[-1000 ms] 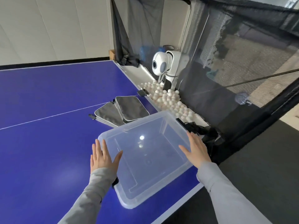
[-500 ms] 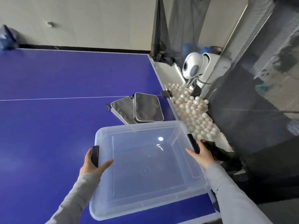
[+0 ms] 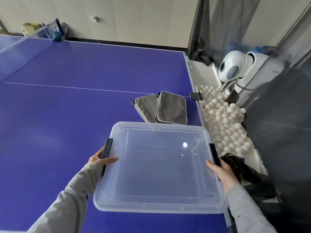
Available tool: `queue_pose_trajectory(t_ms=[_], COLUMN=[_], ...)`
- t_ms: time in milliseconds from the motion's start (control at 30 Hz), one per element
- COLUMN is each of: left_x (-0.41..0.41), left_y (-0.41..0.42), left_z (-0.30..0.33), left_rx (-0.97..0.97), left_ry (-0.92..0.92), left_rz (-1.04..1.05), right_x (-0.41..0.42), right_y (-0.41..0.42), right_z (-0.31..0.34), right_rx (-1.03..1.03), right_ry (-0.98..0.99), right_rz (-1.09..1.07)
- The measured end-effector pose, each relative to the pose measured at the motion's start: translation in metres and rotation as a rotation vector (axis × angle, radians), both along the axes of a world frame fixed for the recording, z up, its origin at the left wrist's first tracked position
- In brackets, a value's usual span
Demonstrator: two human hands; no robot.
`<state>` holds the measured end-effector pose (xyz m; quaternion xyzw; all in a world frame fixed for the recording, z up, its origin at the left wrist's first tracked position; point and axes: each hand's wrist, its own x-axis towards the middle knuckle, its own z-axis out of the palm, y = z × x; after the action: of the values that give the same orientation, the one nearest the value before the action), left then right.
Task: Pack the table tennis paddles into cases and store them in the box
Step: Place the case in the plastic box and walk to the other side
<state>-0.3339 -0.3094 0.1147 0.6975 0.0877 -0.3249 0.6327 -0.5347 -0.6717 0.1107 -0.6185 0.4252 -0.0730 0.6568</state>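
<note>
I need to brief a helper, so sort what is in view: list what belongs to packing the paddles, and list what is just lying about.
Belongs to the job:
- clear plastic box, gripped at its dark side latches by the left hand and right hand
- two grey zip cases, lying overlapped beyond the box

Just lying about:
- white balls heaped off the table edge
- white ball machine
- black netting
- table net

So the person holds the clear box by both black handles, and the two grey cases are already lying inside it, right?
Not quite. The head view shows the two grey cases on the blue table beyond the clear box, not inside. Left hand and right hand do hold the handles.
</note>
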Motion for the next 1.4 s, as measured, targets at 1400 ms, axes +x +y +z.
queue_pose_trajectory(t_ms=[1400], left_x=[-0.042], left_y=[0.003], left_z=[-0.001], left_rx=[0.569], left_ry=[-0.494], left_rz=[-0.094], right_x=[-0.029], right_y=[0.010], right_z=[0.000], right_rx=[-0.603], right_ry=[0.109], right_rz=[0.225])
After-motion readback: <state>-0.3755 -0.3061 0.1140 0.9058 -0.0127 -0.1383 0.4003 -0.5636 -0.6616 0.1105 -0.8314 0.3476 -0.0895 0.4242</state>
